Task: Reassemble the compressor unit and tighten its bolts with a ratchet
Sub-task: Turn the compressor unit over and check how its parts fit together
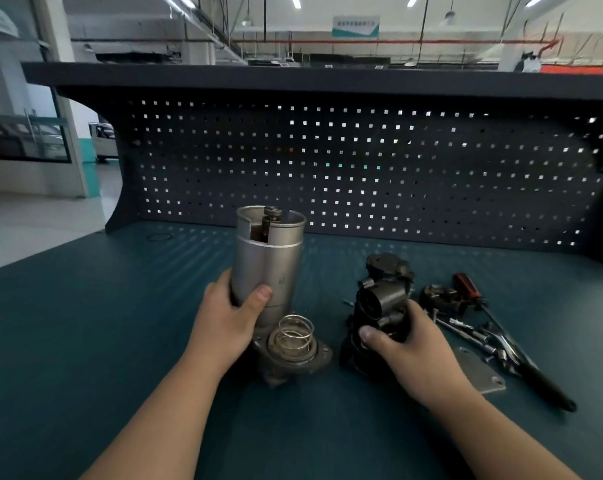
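The left hand is wrapped round the lower part of a silver can, with the thumb across the front. The can stands almost straight up. Its top is open, and a dark metal piece shows inside.

Just below the left thumb sits a wire spring. It stands on a round base with flat ears, and that base rests on the green table. The bottom of the can is right beside the spring.

The right hand grips the black compressor part — fingers curled round its side, thumb on the front. This part stands on the table, near the can but apart from it.

Past the right hand, on its outer side, lies a flat metal plate. Beyond it are small bolts and bits, and the ratchet with its long black handle. A screwdriver with a red and black handle lies farther back.

Far beyond the left hand, a thin ring lies on the table — and a dark wall of holes stands behind everything.
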A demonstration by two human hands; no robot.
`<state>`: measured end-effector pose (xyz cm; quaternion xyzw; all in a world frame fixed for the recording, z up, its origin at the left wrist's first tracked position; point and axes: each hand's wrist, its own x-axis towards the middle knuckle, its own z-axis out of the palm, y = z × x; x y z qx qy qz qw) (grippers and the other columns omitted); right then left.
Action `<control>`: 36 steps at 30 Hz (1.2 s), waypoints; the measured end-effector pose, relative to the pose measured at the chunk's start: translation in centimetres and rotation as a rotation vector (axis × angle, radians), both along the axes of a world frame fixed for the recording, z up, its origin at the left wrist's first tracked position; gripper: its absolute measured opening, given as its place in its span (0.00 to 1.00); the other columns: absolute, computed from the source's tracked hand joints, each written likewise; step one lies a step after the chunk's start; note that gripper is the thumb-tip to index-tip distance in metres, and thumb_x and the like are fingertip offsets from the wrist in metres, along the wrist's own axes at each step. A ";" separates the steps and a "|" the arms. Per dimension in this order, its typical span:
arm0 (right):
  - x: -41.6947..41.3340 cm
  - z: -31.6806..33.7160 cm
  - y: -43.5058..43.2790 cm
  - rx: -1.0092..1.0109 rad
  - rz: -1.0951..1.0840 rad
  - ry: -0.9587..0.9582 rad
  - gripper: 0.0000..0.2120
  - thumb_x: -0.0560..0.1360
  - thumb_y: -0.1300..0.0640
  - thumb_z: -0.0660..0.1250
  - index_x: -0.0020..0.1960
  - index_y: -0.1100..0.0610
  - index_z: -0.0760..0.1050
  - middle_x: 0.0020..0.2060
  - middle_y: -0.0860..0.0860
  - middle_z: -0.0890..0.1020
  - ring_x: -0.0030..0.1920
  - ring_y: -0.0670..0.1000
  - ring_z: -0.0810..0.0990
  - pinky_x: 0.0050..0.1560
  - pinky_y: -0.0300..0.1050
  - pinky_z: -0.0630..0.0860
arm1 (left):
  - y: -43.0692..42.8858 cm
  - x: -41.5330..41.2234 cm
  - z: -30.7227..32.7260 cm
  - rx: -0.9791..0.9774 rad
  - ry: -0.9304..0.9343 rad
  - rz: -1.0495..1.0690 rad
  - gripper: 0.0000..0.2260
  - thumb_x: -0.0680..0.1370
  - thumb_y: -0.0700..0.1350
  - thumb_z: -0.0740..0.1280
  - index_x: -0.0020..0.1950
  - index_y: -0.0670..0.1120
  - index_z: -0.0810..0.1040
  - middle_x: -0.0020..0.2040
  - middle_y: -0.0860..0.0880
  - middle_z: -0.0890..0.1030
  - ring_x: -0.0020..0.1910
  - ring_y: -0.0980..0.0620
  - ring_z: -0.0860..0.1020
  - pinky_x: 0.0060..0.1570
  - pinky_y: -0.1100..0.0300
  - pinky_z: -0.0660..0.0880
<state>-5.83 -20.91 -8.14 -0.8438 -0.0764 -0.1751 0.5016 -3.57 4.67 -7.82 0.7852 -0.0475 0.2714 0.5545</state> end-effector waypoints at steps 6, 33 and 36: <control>-2.3 5.7 2.4 0.413 -0.027 -0.265 0.18 0.60 0.40 0.71 0.44 0.49 0.77 0.37 0.35 0.83 0.37 0.35 0.80 0.32 0.25 0.70 | 0.3 0.5 -0.2 -0.025 0.013 0.003 0.24 0.64 0.67 0.59 0.56 0.58 0.73 0.55 0.46 0.77 0.50 0.54 0.77 0.46 0.59 0.72; -2.7 5.1 9.5 0.077 0.093 -0.119 0.30 0.51 0.34 0.71 0.48 0.40 0.65 0.45 0.25 0.76 0.44 0.29 0.76 0.35 0.26 0.70 | -0.1 0.2 -0.6 -0.015 -0.079 -0.001 0.28 0.71 0.68 0.46 0.51 0.51 0.74 0.46 0.45 0.75 0.50 0.56 0.70 0.44 0.70 0.64; -3.0 4.5 9.5 0.021 0.065 -0.142 0.31 0.49 0.31 0.70 0.48 0.37 0.64 0.46 0.28 0.76 0.45 0.30 0.76 0.37 0.28 0.70 | 0.1 0.2 -0.8 0.005 -0.090 -0.010 0.30 0.71 0.68 0.45 0.54 0.50 0.75 0.49 0.45 0.76 0.51 0.57 0.71 0.45 0.77 0.62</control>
